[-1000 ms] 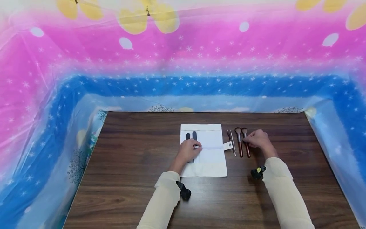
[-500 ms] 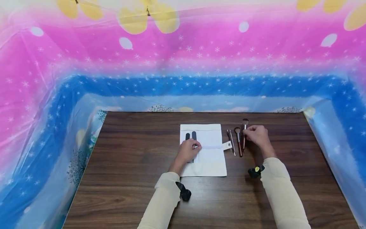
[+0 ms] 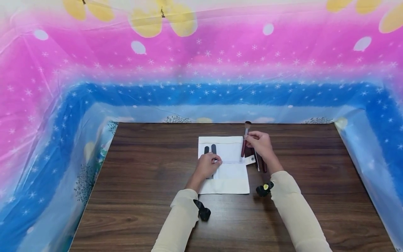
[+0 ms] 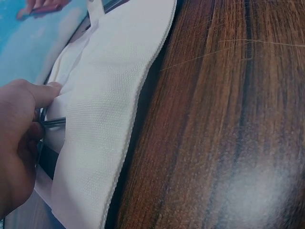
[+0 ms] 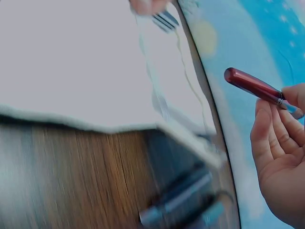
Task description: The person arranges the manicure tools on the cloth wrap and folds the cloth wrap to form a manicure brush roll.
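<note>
A white fabric roll pouch [image 3: 231, 178] lies unfolded on the table. My left hand [image 3: 206, 166] pinches the edge of its inner pocket, seen closer in the left wrist view. Two dark flat strips with rounded ends [image 3: 213, 148] stick up from the pocket's left part, partly behind that hand. Over the pouch's right edge, my right hand [image 3: 262, 142] holds a makeup brush [image 3: 243, 148] between thumb and fingers, bristles pointing up and away. Its glossy red handle [image 5: 252, 86] shows clearly in the right wrist view.
A short strap with a snap [image 3: 250, 160] sticks out from the pouch's right side. Beside it lie slim tools [image 3: 257, 165] and another makeup brush [image 3: 264, 167], partly covered by the right hand. Wooden tabletop [image 3: 132, 168] surrounds them, with a printed cloth behind.
My right hand has picked up the rightmost makeup brush from the table and carried it left to the pouch's right edge. The left hand stays in place on the pocket.
</note>
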Demonstrator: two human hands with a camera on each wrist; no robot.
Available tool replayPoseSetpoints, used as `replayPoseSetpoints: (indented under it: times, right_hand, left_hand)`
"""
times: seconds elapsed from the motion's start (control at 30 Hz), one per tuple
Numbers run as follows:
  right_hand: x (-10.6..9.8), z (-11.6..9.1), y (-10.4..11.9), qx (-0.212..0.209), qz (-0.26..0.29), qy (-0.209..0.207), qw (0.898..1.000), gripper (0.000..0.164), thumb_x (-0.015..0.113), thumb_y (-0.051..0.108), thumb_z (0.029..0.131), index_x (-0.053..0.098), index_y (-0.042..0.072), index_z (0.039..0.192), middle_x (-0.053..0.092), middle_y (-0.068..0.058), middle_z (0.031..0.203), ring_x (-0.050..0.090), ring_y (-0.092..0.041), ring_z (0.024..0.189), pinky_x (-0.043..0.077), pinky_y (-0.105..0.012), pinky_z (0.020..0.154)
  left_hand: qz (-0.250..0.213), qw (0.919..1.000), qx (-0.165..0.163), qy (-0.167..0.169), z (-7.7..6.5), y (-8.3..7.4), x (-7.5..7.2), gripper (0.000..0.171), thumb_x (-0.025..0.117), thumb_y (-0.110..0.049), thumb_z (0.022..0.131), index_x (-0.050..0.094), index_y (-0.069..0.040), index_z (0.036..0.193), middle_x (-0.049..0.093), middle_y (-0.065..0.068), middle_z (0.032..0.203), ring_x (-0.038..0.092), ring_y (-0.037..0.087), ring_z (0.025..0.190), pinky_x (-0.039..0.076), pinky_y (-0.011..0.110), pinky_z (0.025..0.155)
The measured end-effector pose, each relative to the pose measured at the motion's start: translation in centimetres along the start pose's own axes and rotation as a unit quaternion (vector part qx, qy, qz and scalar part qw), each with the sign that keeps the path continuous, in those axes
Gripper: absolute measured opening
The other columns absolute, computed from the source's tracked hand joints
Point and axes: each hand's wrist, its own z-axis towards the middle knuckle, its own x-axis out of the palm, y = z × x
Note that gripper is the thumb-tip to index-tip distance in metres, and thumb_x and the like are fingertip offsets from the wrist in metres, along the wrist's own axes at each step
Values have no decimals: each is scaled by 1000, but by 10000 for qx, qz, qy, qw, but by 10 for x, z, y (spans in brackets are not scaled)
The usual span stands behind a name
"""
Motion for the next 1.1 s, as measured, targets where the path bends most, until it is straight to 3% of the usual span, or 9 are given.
replayPoseSetpoints:
  times: [0.23, 0.5, 0.73, 1.1]
  right_hand:
    - [33, 7, 1, -52, -50, 332, 9994, 31, 65, 18, 99, 68, -5, 118, 75, -8, 96, 66, -2, 72, 57, -19, 72]
    - [58, 12, -7, 249, 188, 397, 9987, 32, 65, 17, 99, 67, -7, 120, 75, -7, 95, 66, -2, 71, 57, -19, 70]
    - [69, 19, -11, 429, 52, 492, 9979, 33, 66, 16, 99, 67, -7, 121, 76, -16, 100, 65, -2, 68, 57, -18, 69]
    - [73, 13, -6, 1065, -277, 1251, 9860, 32, 64, 17, 100, 67, -7, 121, 66, 4, 73, 62, -4, 65, 53, -16, 61]
  left_hand:
    - [-155, 9999, -19, 58, 1, 0, -1, 9, 71, -15, 95, 78, -9, 96, 45, -4, 69, 41, 9, 59, 30, 21, 56]
    - [-199, 9997, -122, 109, 1, 0, -1, 10, 70, -16, 96, 77, -9, 97, 45, -4, 70, 41, 9, 59, 30, 21, 57]
    - [-159, 9998, -68, 16, 0, -1, -1, 9, 70, -15, 95, 76, -9, 95, 44, -4, 69, 40, 8, 59, 30, 21, 57]
    - [-136, 9998, -117, -70, 0, -2, 1, 7, 70, -15, 95, 75, -10, 92, 44, -5, 67, 40, 9, 59, 30, 22, 58]
